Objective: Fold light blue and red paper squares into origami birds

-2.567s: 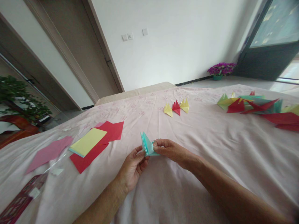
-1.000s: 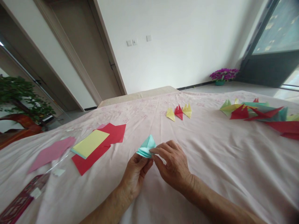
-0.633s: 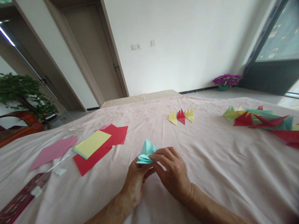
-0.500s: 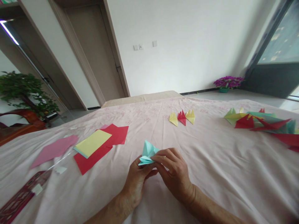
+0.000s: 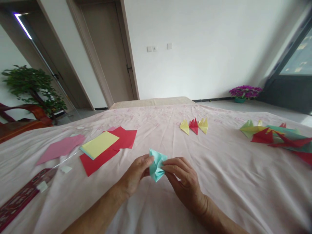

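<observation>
A small folded piece of light blue paper (image 5: 156, 164) is held just above the pink cloth (image 5: 231, 169). My left hand (image 5: 135, 175) pinches its left side with thumb and fingers closed. From the right, my right hand (image 5: 183, 182) grips the other side, fingers curled on the paper. The two hands almost touch around the fold.
A stack of red, yellow and blue sheets (image 5: 104, 146) lies to the left, with a pink sheet (image 5: 60, 148) beyond it. Three small folded shapes (image 5: 194, 125) sit further back. A heap of folded coloured paper (image 5: 278, 138) lies at the right. A patterned dark red strip (image 5: 21, 195) is at the lower left.
The blue paper has been turned and squeezed between both hands, from a flat fan shape to a more bunched form. The view has tilted upward and the hands sit slightly lower.
</observation>
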Demonstrator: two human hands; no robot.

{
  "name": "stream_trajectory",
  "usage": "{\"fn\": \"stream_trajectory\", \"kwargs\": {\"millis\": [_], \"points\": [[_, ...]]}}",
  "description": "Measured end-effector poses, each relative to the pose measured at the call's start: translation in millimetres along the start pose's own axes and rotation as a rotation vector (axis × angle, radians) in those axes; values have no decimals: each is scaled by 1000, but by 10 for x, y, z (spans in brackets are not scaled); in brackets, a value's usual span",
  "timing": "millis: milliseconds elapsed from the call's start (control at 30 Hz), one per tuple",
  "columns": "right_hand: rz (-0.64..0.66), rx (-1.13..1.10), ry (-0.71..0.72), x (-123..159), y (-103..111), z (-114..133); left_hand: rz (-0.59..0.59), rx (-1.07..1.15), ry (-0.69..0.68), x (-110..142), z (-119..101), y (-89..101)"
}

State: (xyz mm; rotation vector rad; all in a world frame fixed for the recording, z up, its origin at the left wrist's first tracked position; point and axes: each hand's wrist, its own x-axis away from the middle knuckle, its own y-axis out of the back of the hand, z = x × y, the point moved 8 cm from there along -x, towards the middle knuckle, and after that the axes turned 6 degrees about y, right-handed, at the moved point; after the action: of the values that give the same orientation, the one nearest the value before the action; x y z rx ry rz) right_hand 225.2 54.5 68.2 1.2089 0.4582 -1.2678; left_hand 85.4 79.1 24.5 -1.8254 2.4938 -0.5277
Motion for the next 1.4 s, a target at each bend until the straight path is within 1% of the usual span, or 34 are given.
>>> {"fn": "stream_trajectory", "kwargs": {"millis": [100, 167, 267, 400, 600, 733, 933, 1233, 1400], "points": [[22, -9, 16, -1, -24, 22, -75, -124, -64, -1, -2, 16], [30, -22, 25, -5, -31, 38, -114, -131, -84, 11, 5, 25], [50, -62, 34, -13, -44, 58, -160, -93, -79, 26, 27, 55], [86, -100, 51, -18, -67, 75, -181, -60, -60, 15, 68, 90], [144, 19, 97, -19, -92, 107, -218, -70, -112, 13, 65, 126], [177, 38, 118, -13, -116, 116, -240, -18, -87, 9, 83, 136], [233, -28, 141, -1, -171, 92, -197, 6, -2, -26, 144, 108], [272, -85, 139, -41, -165, 67, -134, 75, 55, -10, 109, 79], [279, -147, 135, -54, -160, 60, -117, 162, 83, -25, 117, 75]]}}
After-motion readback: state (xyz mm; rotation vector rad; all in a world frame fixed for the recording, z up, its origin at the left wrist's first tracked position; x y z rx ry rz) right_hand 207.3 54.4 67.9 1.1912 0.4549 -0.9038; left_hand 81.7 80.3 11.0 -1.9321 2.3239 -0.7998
